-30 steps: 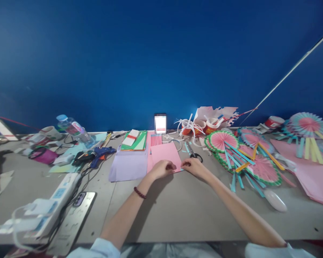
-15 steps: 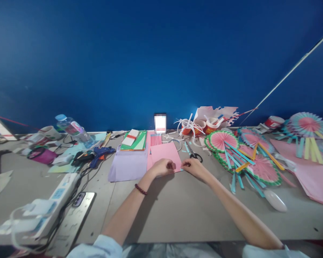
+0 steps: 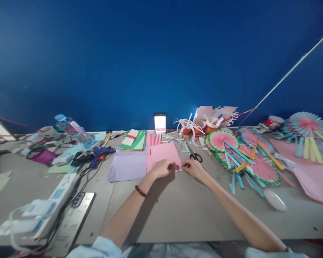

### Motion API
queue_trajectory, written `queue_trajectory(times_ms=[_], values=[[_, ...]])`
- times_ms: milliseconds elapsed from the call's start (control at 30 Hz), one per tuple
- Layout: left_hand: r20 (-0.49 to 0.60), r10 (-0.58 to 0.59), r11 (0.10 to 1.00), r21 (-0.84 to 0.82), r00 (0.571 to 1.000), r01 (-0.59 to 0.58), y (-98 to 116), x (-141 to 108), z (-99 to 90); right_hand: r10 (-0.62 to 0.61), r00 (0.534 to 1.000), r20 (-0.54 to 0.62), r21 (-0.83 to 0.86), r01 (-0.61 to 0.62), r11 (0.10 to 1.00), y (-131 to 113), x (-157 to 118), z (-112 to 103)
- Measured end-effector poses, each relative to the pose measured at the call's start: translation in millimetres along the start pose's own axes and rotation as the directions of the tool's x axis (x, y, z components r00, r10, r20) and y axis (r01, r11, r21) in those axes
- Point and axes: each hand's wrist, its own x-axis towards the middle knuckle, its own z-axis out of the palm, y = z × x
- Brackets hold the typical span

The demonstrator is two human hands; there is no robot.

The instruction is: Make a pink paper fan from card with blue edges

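A square pink paper lies in the middle of the table, over another pink sheet. Along its near edge, a thin light-blue strip shows in part beneath my hands. My left hand rests at the near right part of the paper, its fingers closed, and what they grip is too small to make out. At the paper's near right corner, my right hand has its fingertips pinched together, almost touching the left ones. Black scissors lie just behind my right hand.
Purple paper and a green stack lie left of the pink sheets. Beyond are a glue gun, a bottle, a power strip and a phone. Paper fans and cups fill the right.
My left hand has shifted slightly to the right, closer to the right fingertips. My right hand has hardly moved.
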Motion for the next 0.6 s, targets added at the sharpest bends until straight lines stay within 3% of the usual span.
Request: queue_trajectory(times_ms=[167,600], values=[[0.001,0.097,0.989,0.108,0.995,-0.097,6.4,-4.1,0.7,-0.018,1.000,-0.018,0.012,0.018,1.000,0.4,-1.6,2.1],[0.044,0.129,0.977,0.164,0.991,-0.134,-0.6,-1.8,2.7,-0.096,0.990,-0.103,-0.056,0.090,0.994,6.6,-6.4,2.9]])
